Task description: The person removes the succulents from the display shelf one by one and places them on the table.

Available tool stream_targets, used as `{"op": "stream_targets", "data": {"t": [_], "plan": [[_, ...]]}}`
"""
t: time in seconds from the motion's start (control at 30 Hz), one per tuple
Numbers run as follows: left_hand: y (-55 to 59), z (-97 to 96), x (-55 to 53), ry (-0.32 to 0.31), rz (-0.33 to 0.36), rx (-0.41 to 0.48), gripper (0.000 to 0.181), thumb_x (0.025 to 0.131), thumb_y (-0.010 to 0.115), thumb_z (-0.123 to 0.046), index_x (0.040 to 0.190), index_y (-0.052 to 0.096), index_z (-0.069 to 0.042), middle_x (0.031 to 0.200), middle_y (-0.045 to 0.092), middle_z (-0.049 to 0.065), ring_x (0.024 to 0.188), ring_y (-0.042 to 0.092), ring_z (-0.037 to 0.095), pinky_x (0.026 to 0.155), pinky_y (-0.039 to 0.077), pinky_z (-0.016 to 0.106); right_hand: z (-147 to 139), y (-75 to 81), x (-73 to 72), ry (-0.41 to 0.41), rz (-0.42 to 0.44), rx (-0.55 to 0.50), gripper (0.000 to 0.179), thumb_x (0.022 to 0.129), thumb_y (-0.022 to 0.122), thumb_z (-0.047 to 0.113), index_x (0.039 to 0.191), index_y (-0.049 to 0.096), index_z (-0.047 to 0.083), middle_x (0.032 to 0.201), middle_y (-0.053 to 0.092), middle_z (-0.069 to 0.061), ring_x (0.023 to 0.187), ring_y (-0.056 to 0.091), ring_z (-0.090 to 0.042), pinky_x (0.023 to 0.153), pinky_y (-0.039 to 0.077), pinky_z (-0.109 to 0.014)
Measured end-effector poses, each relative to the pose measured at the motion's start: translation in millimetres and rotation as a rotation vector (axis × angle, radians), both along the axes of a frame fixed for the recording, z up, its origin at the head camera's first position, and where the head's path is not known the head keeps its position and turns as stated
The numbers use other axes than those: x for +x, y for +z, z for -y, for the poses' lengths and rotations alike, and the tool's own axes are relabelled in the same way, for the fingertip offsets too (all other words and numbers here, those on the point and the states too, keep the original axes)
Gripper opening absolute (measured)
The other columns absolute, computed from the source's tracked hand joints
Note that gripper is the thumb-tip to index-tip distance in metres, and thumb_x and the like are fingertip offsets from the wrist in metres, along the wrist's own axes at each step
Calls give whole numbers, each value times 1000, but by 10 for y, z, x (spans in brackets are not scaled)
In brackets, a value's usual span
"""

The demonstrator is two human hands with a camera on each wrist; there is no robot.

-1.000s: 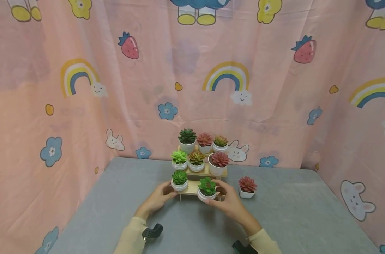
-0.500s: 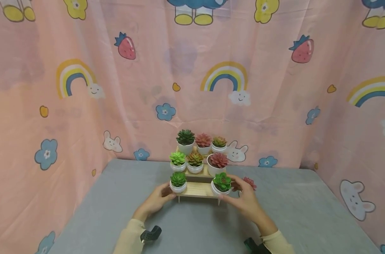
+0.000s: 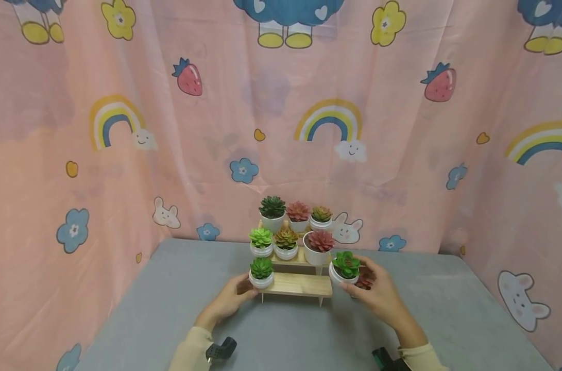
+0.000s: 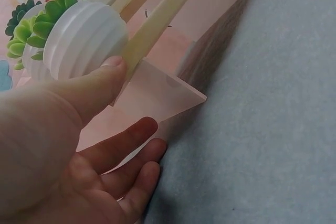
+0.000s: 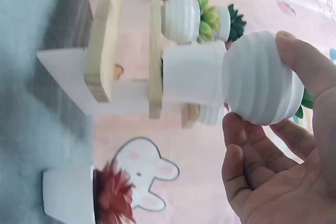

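Bottom tier (image 3: 304,284) of wooden stand: bare from middle to right end, reachable from front and above. Left end blocked by green succulent (image 3: 261,272), left hand (image 3: 227,301) just beside. Middle-tier pots (image 3: 286,250) bar way behind. Off right end: right hand (image 3: 382,293) gripping potted green rosette (image 3: 345,268); red succulent (image 5: 115,195) on tabletop below. Tabletop (image 3: 290,340) between forearms open.
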State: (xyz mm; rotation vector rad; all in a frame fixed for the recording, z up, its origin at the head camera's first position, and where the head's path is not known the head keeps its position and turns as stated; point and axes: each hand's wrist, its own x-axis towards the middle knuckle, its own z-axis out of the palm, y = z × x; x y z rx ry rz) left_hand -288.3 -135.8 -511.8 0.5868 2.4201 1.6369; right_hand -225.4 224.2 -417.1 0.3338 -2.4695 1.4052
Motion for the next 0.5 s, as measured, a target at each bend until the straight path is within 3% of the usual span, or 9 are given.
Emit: {"op": "stream_targets", "data": {"t": [0.27,0.5], "plan": [[-18,-7,3,9,2,-1,59,101,63,-17,153,41,-3,142,58,23,127,59,40,105,51,53,-203,-13,-41,-74,-52,94,62,85,83,18,138,55,3,117,66,-16,91,59,-6,72,52,-22],[-30,-7,-2,21,1,-8,59,100,64,-19,153,42,-3,140,60,23,127,59,40,106,50,54,-381,-19,-64,-128,-31,124,62,88,81,21,140,54,2,127,63,-19,95,50,15,82,50,-18]]}}
